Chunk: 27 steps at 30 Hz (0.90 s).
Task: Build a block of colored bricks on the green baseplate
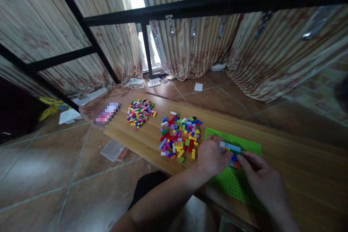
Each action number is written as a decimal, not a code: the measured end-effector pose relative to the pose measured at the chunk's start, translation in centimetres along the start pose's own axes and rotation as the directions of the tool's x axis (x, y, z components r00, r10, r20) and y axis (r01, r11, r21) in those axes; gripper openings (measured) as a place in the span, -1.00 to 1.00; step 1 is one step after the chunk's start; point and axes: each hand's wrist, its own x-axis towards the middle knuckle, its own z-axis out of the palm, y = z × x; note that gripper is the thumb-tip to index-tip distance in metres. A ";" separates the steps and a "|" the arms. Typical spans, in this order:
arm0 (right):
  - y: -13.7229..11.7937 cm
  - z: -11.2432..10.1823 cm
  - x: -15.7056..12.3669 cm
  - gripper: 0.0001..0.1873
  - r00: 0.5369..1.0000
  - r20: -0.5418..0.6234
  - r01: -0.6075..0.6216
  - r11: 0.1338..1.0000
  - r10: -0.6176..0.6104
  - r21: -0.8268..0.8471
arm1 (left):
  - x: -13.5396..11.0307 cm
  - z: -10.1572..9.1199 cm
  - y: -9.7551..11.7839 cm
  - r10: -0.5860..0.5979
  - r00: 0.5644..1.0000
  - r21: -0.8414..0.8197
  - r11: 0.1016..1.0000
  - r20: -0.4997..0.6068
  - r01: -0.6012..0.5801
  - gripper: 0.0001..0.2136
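Observation:
Over a green studded baseplate (pixel 231 181), both my hands are at a small build of toy bricks (pixel 233 148). It shows light blue, dark blue, yellow, grey and orange-red pieces. My left hand (pixel 213 156) reaches in from the left, its fingers curled round the build's left end. From the right, my right hand (pixel 259 174) pinches the other end between thumb and fingers. The fingers cover parts of the build, and I cannot tell whether its underside touches the baseplate.
Left of the baseplate lies a pile of mixed bricks (pixel 179 136), with a heap of smaller pieces (pixel 140 112) farther left on the wooden table (pixel 119 132). A blurred flat item (pixel 108 113) rests at its far end. On the tiled floor is a clear plastic box (pixel 112 149).

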 end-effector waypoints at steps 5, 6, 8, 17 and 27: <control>0.0 0.4 0.5 -0.47 0.997 -0.013 -0.078 0.996 0.079 0.049 | 0.0 -0.2 0.7 -0.080 0.997 -0.022 0.996 0.022 0.081 -0.58; 0.0 0.4 0.6 -0.48 0.997 -0.012 -0.082 0.994 0.083 0.070 | 0.0 -0.3 0.8 -0.099 0.995 -0.029 0.995 0.028 0.099 -0.59; -0.1 0.4 0.7 -0.49 0.996 -0.008 -0.085 0.991 0.086 0.105 | 0.1 -0.4 1.0 -0.133 0.990 -0.037 0.990 0.037 0.135 -0.61; -0.7 0.5 1.2 -0.48 0.990 0.013 -0.137 0.966 0.137 0.219 | 0.4 -0.1 1.2 -0.170 0.985 -0.070 0.983 0.015 0.171 -0.64; -0.7 0.2 0.9 -0.50 0.992 0.062 -0.124 0.945 0.110 0.303 | 1.2 -0.4 0.0 -0.041 0.998 -0.116 0.992 0.037 0.045 -0.70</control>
